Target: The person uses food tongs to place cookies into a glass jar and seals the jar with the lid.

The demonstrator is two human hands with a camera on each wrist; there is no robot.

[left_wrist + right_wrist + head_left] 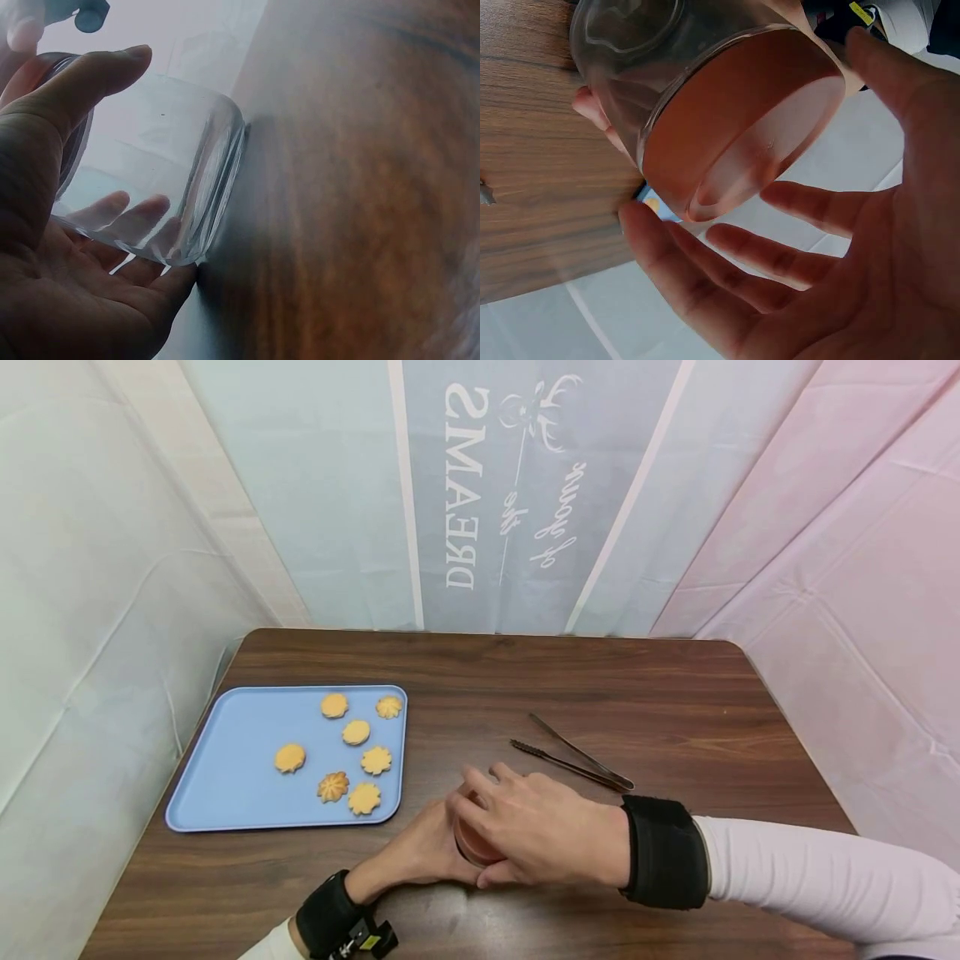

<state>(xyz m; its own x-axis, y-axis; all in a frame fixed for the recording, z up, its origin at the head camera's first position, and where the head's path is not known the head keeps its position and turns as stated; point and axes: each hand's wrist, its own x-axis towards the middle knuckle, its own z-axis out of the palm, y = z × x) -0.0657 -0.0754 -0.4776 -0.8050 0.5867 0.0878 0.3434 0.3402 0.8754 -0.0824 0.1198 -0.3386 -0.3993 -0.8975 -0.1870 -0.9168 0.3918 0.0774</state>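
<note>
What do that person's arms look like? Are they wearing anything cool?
Yes! White sleeves cover both arms, and each wrist has a wide black band. The left one carries a small black device with a yellow patch. No gloves.

Beyond the jar (169, 131), bare table (457, 718) leaves a lane between the tray (225, 760) left of it and the tongs (562, 763) right of it; the left hand (427, 849) blocks its left side, the right hand (536, 822) its top.
</note>
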